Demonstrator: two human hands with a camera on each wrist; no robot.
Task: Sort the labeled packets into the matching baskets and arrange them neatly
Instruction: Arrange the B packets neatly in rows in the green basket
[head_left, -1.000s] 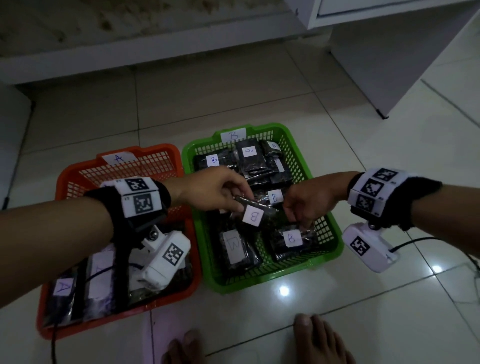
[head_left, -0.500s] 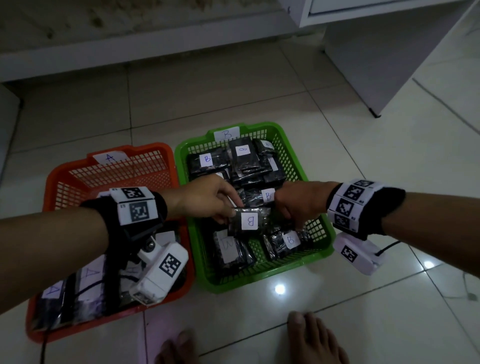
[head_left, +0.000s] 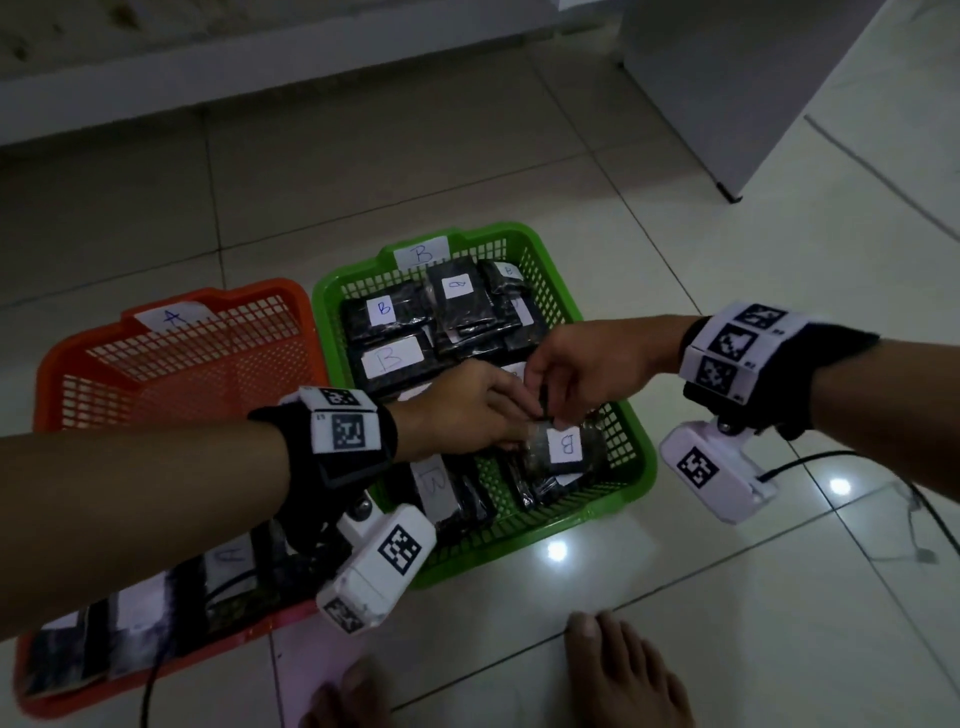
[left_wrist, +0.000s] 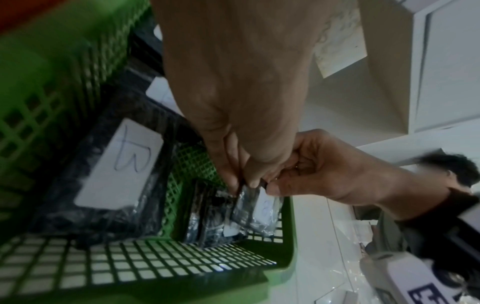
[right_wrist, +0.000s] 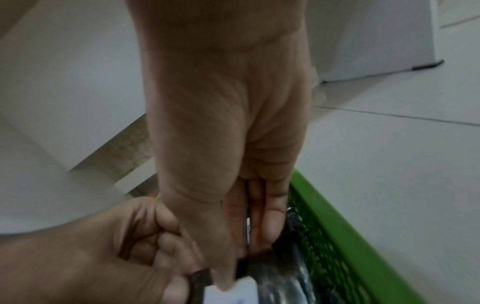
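Inside the green basket (head_left: 628, 431), near its front right corner, the left hand (head_left: 462, 415) and the right hand (head_left: 587, 364) both pinch the top edge of one B packet (head_left: 563, 452) with curled fingers

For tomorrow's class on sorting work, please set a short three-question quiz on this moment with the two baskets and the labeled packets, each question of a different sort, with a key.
1. True or false: the packet that both hands grip bears a B label.
2. Over which basket do the left hand and right hand meet? a) orange basket b) green basket c) neither
3. Fill in: the label on the orange basket's far rim reads ___.

Key: 1 true; 2 b; 3 A
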